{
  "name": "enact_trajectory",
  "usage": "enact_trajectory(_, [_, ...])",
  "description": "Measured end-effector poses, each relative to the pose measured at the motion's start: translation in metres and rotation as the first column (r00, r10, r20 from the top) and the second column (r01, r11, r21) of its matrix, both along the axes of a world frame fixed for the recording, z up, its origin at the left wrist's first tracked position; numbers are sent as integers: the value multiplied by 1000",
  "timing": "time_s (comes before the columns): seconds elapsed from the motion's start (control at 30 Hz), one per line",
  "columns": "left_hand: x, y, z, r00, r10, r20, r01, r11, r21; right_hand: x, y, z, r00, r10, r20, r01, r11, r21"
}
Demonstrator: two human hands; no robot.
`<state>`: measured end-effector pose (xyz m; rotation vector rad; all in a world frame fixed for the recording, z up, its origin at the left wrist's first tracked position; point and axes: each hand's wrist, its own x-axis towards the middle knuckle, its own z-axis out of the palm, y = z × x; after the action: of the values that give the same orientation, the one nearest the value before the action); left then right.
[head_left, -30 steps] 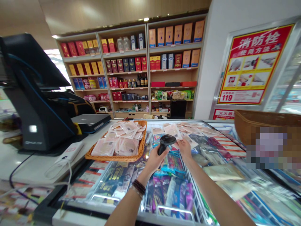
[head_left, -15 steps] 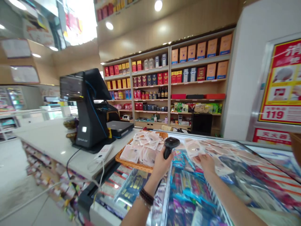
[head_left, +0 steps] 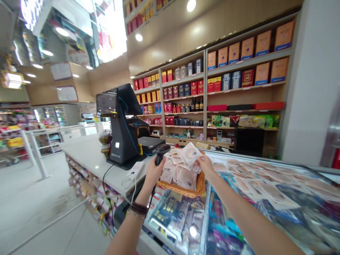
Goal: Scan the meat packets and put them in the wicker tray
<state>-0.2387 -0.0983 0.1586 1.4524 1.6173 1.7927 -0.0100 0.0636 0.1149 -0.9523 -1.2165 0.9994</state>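
My left hand (head_left: 154,171) is closed around the handle of a black barcode scanner (head_left: 162,150), left of a wicker basket. In my right hand (head_left: 206,165) I pinch the edge of a flat, clear-wrapped packet (head_left: 190,153) with a small printed label. That packet is above the wicker basket (head_left: 183,191), which is heaped with similar pale packets (head_left: 186,177). More such packets (head_left: 268,189) lie spread over the glass counter to the right of my right hand.
A black point-of-sale terminal (head_left: 123,131) stands on the white counter (head_left: 82,150) at left. Near it are a flat dark device (head_left: 151,143) and a white box with a cable (head_left: 136,169). Stocked shelves (head_left: 183,81) line the back wall. Bagged goods (head_left: 223,226) show under the glass.
My right hand has carried a packet left from the spread on the glass to above the basket. The scanner in my left hand has shifted left, and the view has turned left.
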Motion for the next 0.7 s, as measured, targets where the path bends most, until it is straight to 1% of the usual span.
enact_trajectory(0.07, [-7,-5,-5,1000,12,14,-12,1000,-8,-20,1,1,994,39,105,-39,999,5])
enact_trajectory(0.13, [-9,-10,-10,1000,16,18,-15,1000,-24,-33,1,-1,974,30,224,-42,998,49])
enact_trajectory(0.2, [-7,-14,-15,1000,10,19,-9,999,-51,-34,-1,-4,947,-43,319,-2,990,141])
enact_trajectory(0.3, [5,-16,-21,1000,-19,10,19,996,-84,-16,-6,-12,896,-192,399,71,952,299])
enact_trajectory(0.37, [17,-13,-26,998,-56,-10,55,995,-81,9,-11,-18,861,-259,437,90,925,370])
enact_trajectory(0.47, [45,-4,-35,987,-157,-10,156,985,-79,62,-21,-31,794,-345,500,128,900,417])
enact_trajectory(0.6, [96,11,-44,961,-277,16,277,957,-83,149,-37,-47,667,-462,584,220,871,439])
enact_trajectory(0.63, [111,13,-45,946,-322,18,323,943,-80,172,-41,-50,631,-490,601,252,863,438])
enact_trajectory(0.7, [141,16,-43,899,-436,40,438,895,-78,217,-50,-54,552,-534,641,326,845,424])
